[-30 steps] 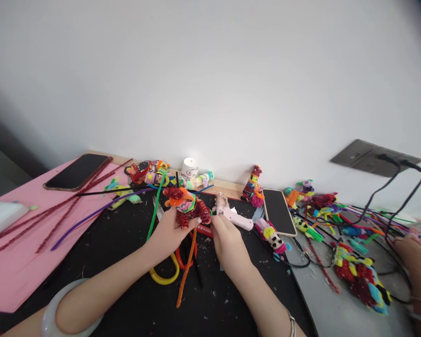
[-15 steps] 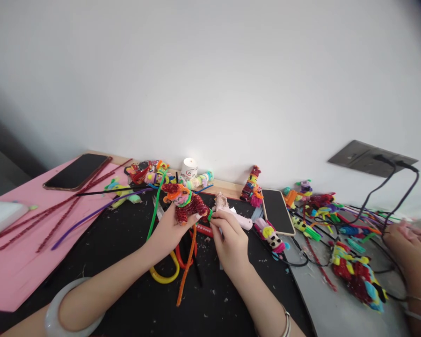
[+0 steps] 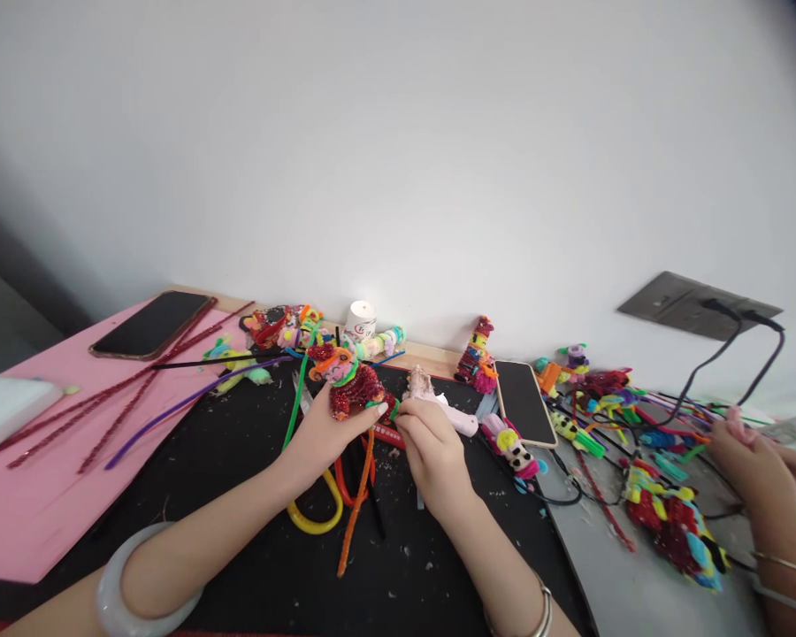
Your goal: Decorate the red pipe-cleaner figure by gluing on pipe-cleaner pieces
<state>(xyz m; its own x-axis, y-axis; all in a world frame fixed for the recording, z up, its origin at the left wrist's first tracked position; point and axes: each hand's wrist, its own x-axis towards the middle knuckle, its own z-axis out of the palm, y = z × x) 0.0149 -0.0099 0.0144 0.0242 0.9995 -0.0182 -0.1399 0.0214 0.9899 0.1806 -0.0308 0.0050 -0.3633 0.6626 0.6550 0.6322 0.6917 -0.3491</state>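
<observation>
Red glitter pipe-cleaner figure (image 3: 350, 386) gripped in my left hand (image 3: 318, 435), above black bench mat (image 3: 239, 460). Right hand (image 3: 431, 447) pinches green piece (image 3: 394, 408) at figure's 4 o'clock. Attaching step, I judge; next needs steady press, glue gun (image 3: 438, 405) near at 3 o'clock.

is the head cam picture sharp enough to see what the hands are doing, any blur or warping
Head view: soft, even daylight with faint shadows; the left hand, right hand and the red pipe-cleaner figure between them are fairly sharp. The edges warp: the wall socket tilts, the corners darken, and the co-worker's hand is slightly smeared.
</observation>
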